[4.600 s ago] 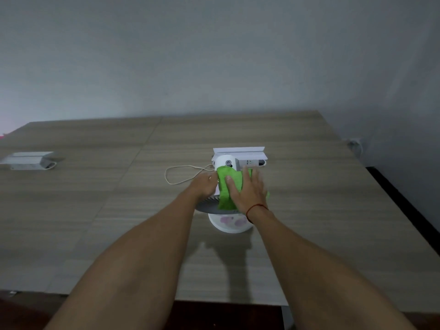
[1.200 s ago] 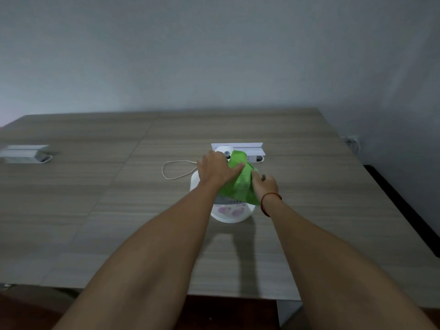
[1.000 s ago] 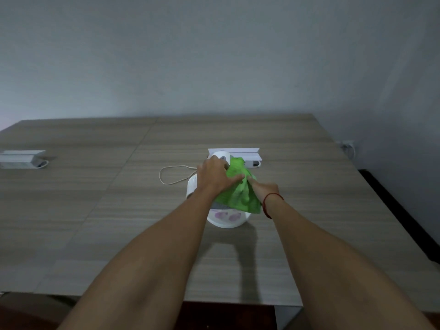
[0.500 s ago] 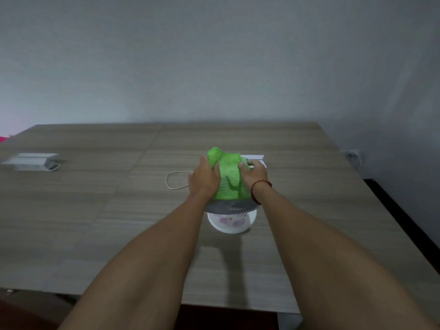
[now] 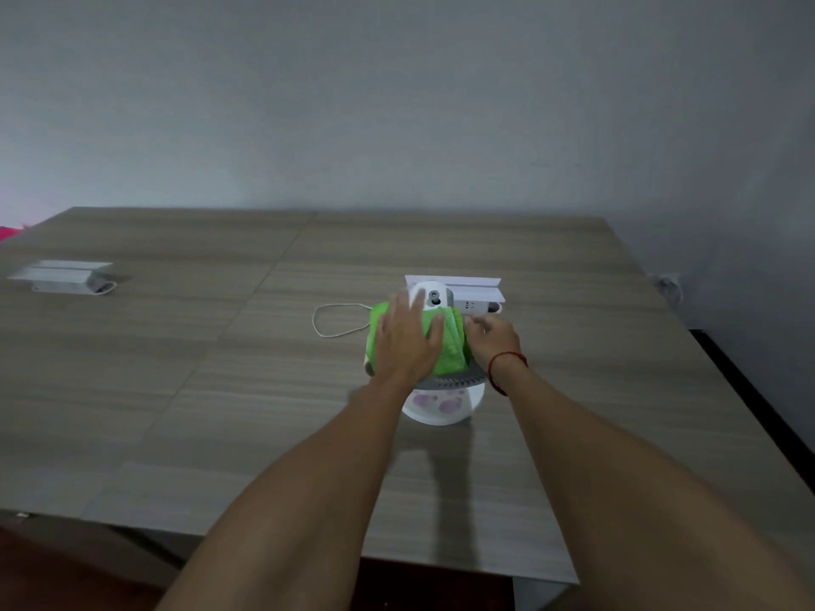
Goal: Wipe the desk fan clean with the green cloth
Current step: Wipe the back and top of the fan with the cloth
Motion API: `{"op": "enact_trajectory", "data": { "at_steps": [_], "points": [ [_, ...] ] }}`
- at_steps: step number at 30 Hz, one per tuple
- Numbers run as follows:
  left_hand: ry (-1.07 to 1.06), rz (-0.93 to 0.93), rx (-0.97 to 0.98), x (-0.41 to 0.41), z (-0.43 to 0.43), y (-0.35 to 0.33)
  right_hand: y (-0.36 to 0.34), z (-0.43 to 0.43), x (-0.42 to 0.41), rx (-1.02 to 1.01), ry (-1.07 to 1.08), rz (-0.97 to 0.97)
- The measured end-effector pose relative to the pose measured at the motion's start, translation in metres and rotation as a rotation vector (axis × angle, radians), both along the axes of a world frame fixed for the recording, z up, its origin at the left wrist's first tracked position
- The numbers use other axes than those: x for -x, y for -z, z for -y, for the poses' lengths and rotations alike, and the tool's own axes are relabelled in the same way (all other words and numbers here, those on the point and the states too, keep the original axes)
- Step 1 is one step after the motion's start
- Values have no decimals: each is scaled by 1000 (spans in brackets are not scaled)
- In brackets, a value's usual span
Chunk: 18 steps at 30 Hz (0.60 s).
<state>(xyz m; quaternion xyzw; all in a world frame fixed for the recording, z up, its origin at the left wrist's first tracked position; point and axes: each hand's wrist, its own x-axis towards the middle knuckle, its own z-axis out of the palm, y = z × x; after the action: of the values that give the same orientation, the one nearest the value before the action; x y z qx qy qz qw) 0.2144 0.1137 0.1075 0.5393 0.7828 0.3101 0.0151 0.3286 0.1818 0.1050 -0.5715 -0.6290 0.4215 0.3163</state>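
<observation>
Green cloth (image 5: 447,346) lay under the flat, spread left hand (image 5: 408,341) atop the desk fan (image 5: 441,401); the right hand (image 5: 494,341) pinched its edge.

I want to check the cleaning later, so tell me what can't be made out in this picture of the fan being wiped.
Head view only:
- Desk fan: most of the grille is hidden under the green cloth and left hand.
- Right hand: its fingers are tucked behind the cloth, grip unclear.
- Power strip: sockets too small to read.
- White box far left: blurred.
</observation>
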Motion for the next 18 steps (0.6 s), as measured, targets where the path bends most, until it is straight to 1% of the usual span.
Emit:
{"op": "enact_trajectory", "data": {
  "at_steps": [2, 5, 9, 11, 14, 16, 18],
  "points": [
    [64, -24, 98, -2, -4, 8, 3, -1, -2, -27, -40, 56],
    [22, -17, 163, 4, -6, 14, 6, -5, -4, -43, -85, 123],
    [-19, 31, 136, 13, -3, 21, 10, -8, -3, -52, -126, 147],
    [-49, 94, 127, 12, -3, 23, 10, -9, -5, -54, -134, 139],
    [-105, 192, 79, 15, -9, 27, 11, -11, -9, -36, -141, 115],
    [-111, 192, 39, 21, -11, 31, 12, -10, -9, -43, -154, 122],
    [-125, 232, -19, 25, -12, 36, 11, -8, -7, -48, -156, 134]
  ]
}}
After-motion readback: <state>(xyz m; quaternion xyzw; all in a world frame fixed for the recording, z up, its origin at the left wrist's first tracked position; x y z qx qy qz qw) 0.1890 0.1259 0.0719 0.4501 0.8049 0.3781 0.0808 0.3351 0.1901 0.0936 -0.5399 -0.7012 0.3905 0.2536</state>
